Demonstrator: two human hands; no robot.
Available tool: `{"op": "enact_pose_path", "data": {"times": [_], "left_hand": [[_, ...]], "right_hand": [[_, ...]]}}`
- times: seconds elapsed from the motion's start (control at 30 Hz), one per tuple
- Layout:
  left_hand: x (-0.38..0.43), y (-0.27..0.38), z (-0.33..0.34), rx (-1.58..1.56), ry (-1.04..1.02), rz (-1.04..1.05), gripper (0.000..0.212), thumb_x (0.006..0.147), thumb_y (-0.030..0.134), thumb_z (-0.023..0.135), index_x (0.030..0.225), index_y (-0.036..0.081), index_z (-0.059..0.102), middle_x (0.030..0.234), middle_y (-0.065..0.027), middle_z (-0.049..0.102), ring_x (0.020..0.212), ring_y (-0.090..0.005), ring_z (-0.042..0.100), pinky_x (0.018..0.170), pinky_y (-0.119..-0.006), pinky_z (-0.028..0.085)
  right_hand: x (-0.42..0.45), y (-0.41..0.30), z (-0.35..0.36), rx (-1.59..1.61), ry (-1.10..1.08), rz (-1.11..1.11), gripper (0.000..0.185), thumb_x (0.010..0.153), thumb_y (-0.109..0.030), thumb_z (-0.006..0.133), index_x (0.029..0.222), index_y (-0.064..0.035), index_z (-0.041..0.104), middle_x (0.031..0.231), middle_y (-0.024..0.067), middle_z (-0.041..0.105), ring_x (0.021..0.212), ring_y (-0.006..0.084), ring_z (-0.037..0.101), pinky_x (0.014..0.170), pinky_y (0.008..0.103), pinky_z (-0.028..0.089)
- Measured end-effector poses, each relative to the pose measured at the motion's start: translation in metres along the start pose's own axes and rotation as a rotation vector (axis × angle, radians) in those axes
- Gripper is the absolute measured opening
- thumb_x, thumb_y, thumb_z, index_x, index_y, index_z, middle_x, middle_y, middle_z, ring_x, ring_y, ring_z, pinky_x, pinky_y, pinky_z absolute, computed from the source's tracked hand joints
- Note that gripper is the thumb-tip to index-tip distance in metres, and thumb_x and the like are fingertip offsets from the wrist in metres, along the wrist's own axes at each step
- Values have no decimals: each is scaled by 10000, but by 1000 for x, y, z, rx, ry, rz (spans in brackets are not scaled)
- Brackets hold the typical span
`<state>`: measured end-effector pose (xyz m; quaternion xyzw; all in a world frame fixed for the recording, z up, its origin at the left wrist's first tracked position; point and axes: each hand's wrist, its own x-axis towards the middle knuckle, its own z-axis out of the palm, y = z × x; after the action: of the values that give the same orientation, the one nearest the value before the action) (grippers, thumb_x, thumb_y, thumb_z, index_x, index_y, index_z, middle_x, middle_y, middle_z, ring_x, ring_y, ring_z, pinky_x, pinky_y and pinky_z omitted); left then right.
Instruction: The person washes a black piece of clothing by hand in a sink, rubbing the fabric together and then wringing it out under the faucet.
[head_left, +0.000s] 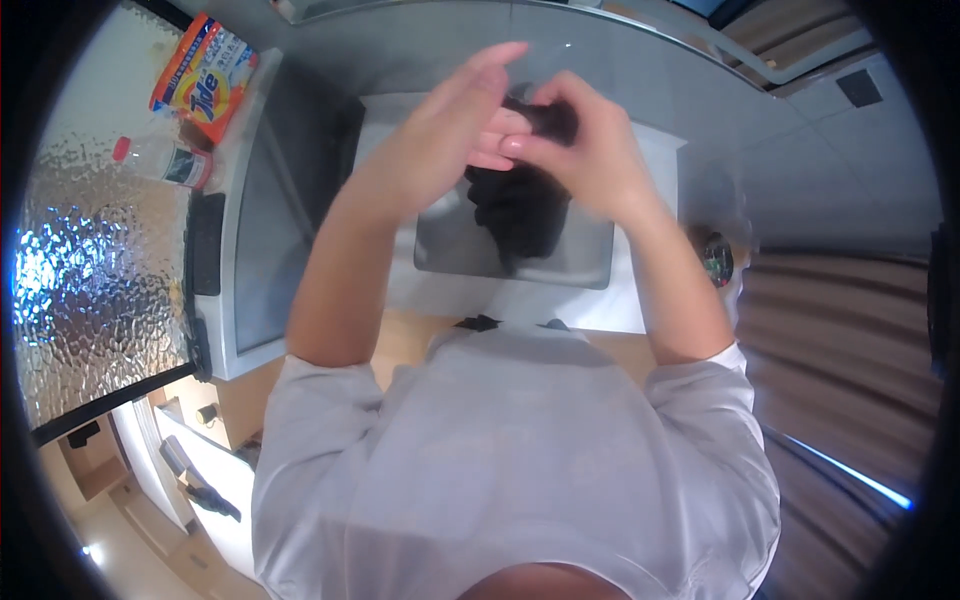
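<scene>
Over a grey sink basin (592, 262), both of my hands are raised close together. My right hand (604, 146) curls its thumb and fingers around part of a black cloth (525, 217). The rest of the cloth shows as a dark bunch below the hands, over the basin; whether it hangs or lies there is unclear. My left hand (461, 124) meets the right one at the fingers, beside the right thumb tip. One digit of it points up and away, the others bend towards the cloth. Its grip on the cloth is not plain.
A white countertop (517, 302) surrounds the basin. To the left, a Tide detergent bag (206, 82) and a clear plastic bottle (176, 163) with a red cap stand by a textured glass panel (97, 247). A dark round object (718, 259) sits right of the basin, near brown ribbed material (832, 330).
</scene>
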<state>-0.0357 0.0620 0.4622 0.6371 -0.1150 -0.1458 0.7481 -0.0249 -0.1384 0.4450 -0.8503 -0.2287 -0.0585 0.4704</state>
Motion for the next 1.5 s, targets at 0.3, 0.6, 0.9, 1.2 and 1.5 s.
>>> {"op": "enact_pose_path", "data": {"times": [0.3,0.6,0.9,1.2,1.5], "left_hand": [[29,-18,-22,691,-403,247,690,732,132,783,1364,17,530,1174,-172,653,1072,-320,620,967,-347,460],[48,-45,-15,168,29,-64,279,850,12,636,1122,19,577,1060,-74,652,951,-186,639,735,-330,513],[8,-60,13,-654,126,31,447,897,53,628,1300,-40,460,1177,-163,570,1066,-287,625,932,-451,553],[20,-169,5,362,333,497,1344,542,282,964,1551,21,116,1512,-226,331,1404,-372,360,1154,-448,314],[62,-161,4,414,132,182,611,638,210,923,1130,-38,659,1050,-168,722,1001,-268,689,918,-383,529]], "right_hand": [[22,-7,-62,60,-267,-387,213,830,-41,734,1011,-22,625,868,76,642,742,210,582,662,296,483],[-14,19,-46,-275,73,-332,429,819,-57,734,1240,-88,656,1037,150,699,928,350,656,784,355,536],[-21,21,35,-23,422,19,870,633,-252,926,1351,8,511,1169,133,661,1057,208,644,852,348,551],[12,-16,32,1429,260,173,475,972,-291,646,1335,-4,540,1313,154,615,1206,294,606,1053,444,482],[-10,7,-25,1842,318,-20,539,1002,-399,576,1388,-26,523,1372,137,596,1294,315,547,1129,482,397]]}}
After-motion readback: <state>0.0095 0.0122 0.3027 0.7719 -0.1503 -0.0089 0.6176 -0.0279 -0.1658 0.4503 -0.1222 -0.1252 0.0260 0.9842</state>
